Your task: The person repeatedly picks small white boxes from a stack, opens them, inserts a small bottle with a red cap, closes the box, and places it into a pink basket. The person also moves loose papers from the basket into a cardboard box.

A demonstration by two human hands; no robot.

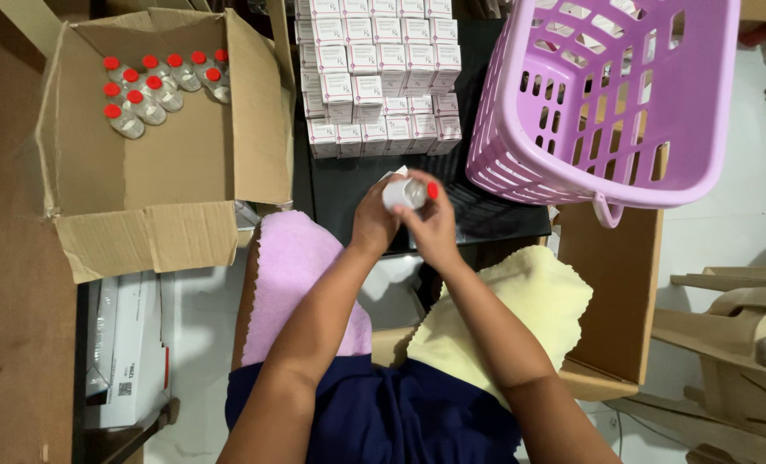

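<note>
Both my hands meet over the dark table (348,185) in the middle of the view. My right hand (434,228) grips a small clear bottle (404,194) with a red cap that points right. My left hand (374,219) is closed around the bottle's other end, where a bit of white shows above the fingers. Just beyond the hands stands a stack of small white and pink cartons (378,73).
An open cardboard box (155,146) at the left holds several red-capped bottles (159,86) in its far corner. A purple plastic basket (610,103) sits at the right. A pink cloth (301,283) and a yellow cloth (503,322) lie over my knees. Wooden furniture parts (735,344) are at the lower right.
</note>
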